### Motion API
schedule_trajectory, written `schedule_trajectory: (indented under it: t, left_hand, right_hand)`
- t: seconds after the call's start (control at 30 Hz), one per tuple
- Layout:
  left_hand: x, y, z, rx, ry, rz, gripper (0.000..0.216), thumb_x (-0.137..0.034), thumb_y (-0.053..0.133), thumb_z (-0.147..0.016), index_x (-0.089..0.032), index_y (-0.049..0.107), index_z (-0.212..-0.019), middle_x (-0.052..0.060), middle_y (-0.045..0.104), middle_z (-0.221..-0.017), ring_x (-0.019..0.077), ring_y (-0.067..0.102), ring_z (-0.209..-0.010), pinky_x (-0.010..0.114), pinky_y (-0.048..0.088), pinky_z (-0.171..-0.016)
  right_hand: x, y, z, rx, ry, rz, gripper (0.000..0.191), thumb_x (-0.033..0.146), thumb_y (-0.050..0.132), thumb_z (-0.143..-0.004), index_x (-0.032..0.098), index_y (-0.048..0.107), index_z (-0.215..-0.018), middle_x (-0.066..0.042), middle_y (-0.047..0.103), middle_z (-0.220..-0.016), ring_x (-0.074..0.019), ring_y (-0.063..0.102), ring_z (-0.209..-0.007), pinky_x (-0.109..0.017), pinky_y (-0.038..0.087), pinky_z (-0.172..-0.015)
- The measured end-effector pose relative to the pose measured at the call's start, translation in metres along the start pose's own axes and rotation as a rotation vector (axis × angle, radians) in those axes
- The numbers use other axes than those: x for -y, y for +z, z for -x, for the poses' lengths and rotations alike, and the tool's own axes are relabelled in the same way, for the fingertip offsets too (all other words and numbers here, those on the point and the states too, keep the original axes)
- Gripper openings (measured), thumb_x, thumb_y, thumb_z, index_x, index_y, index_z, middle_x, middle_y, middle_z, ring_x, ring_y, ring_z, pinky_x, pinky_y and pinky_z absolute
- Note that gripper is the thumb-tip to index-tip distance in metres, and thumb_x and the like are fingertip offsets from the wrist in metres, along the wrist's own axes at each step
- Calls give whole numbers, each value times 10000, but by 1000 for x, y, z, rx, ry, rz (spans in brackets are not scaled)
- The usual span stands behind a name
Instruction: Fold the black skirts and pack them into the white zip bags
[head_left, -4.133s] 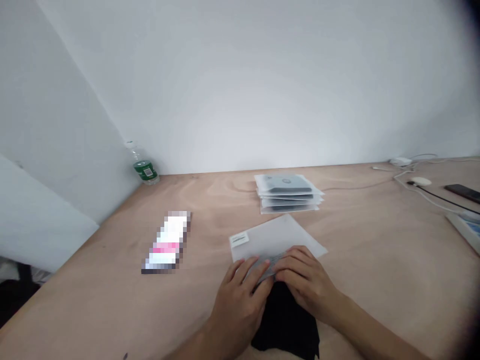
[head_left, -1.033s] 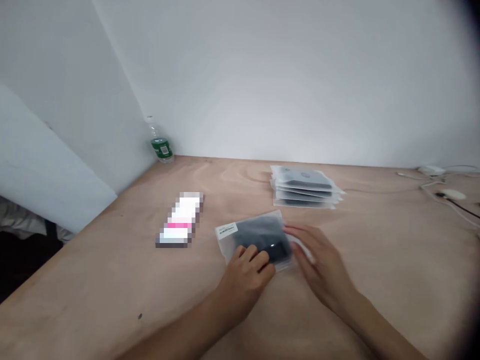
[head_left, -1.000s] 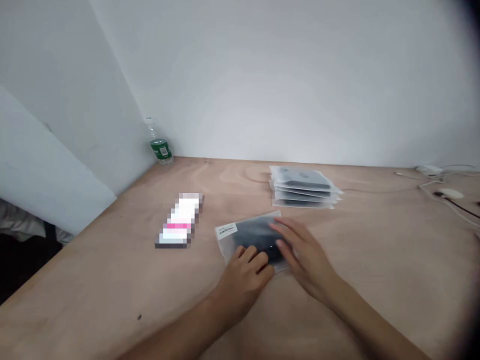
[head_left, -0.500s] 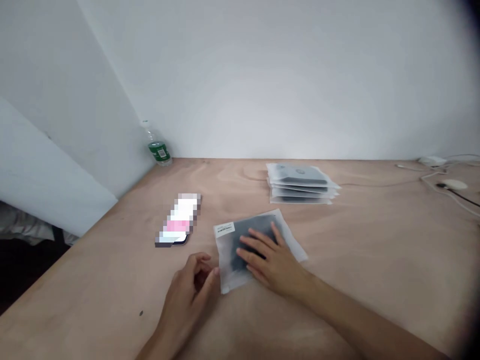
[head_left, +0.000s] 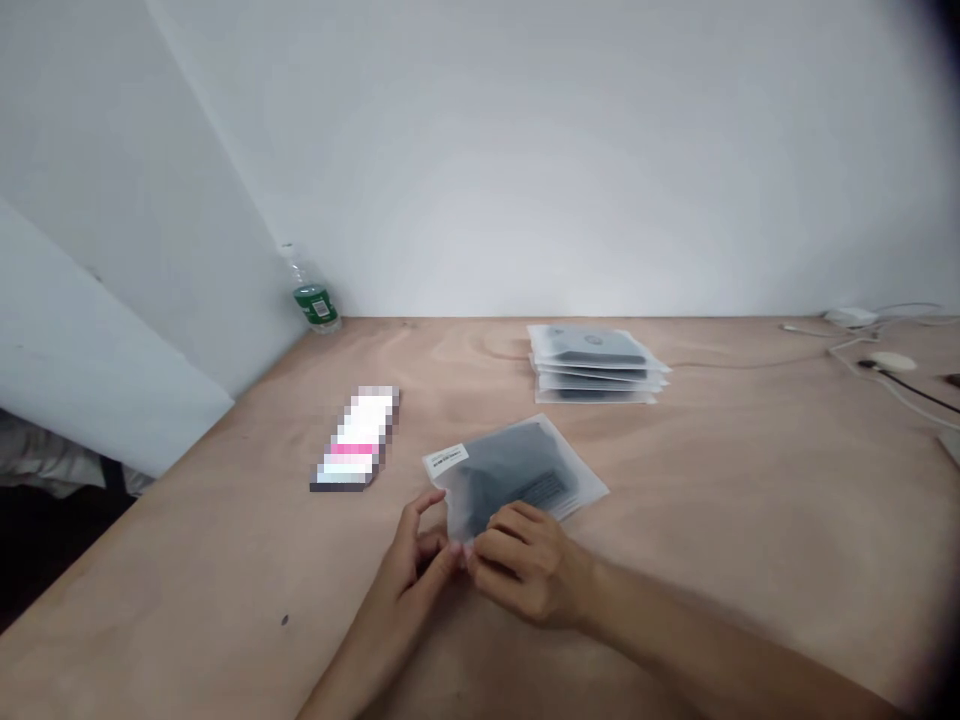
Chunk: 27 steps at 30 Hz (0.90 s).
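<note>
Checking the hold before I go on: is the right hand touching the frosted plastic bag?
Touching. The head view shows the right hand with its fingers lying over the near edge of the frosted plastic bag, with no gap between them.

A frosted plastic bag (head_left: 517, 480) around a dark flat item (head_left: 499, 465), white label (head_left: 445, 461) at one corner, lying askew.

- I see a frosted plastic sleeve (head_left: 517, 470), matt and smooth
- Its label (head_left: 445, 461) looks like white paper
- The tabletop (head_left: 720, 500) reads to me as matt, unvarnished plywood with open grain
- The water bottle (head_left: 313, 300) looks like glossy clear plastic
</note>
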<state>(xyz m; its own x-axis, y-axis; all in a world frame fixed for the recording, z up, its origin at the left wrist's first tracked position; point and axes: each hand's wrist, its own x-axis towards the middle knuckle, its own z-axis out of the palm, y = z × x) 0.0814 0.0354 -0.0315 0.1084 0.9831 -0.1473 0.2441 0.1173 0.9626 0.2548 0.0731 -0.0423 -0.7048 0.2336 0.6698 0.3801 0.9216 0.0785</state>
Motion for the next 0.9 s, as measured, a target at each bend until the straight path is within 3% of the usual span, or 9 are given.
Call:
schedule_trajectory:
  t: [0.17,0.3,0.43,0.67,0.8,0.87,0.9]
  left_hand:
    - [-4,17,0,-32,22,148,424,-316,470,-833,-224,256,-1188,-79,516,-601,106,493,-549,209,351,-535]
    - [-11,23,-1,-153,5,195,377,-285,511,-764,-233,298,-1071,-119,457,-511,89,439,-471,181,295,-488]
    - [-12,10,2,-256,-60,121,377,-278,553,-673,-227,342,-982,-135,429,-453,86,407,-418,180,259,-467]
    - [9,-19,14,-195,-99,-43,339,-254,551,-668,-237,356,-945,-128,468,-445,101,418,-416,192,268,-464]
    - [1,-26,15,-114,-20,-343,221,-281,506,-744,-236,402,-934,-113,461,-450,121,457,-429,213,318,-460]
    - [-9,-24,12,-202,106,-627,222,-334,496,-787,-233,443,-977,-78,535,-523,148,530,-493,260,394,-518]
    - [-13,-19,9,-264,222,-759,247,-352,492,-801,-228,461,-1012,-40,600,-619,171,582,-580,299,435,-586]
  right_hand:
    - [1,-4,2,10,-22,-6,189,119,509,-817,185,553,-645,9,546,-652,-129,442,-623,-279,329,-534]
    - [-5,-8,8,20,-10,21,177,116,524,-807,186,552,-647,5,549,-637,-138,441,-636,-289,340,-555]
    - [-22,-21,33,24,68,93,168,105,535,-801,197,559,-662,4,583,-681,-148,476,-697,-345,364,-673]
    - [-31,-69,94,201,255,200,151,130,576,-775,208,530,-654,18,555,-603,-135,461,-639,-342,343,-675]
    - [-18,-90,90,273,418,99,152,180,565,-773,203,522,-628,1,562,-634,-141,489,-650,-324,356,-645]
    - [-13,-94,78,309,489,2,86,288,579,-773,208,571,-744,-33,611,-788,-167,534,-744,-333,396,-671]
    - [-11,-93,71,313,515,-22,148,332,573,-781,205,589,-855,-59,623,-903,-187,548,-829,-351,419,-716]
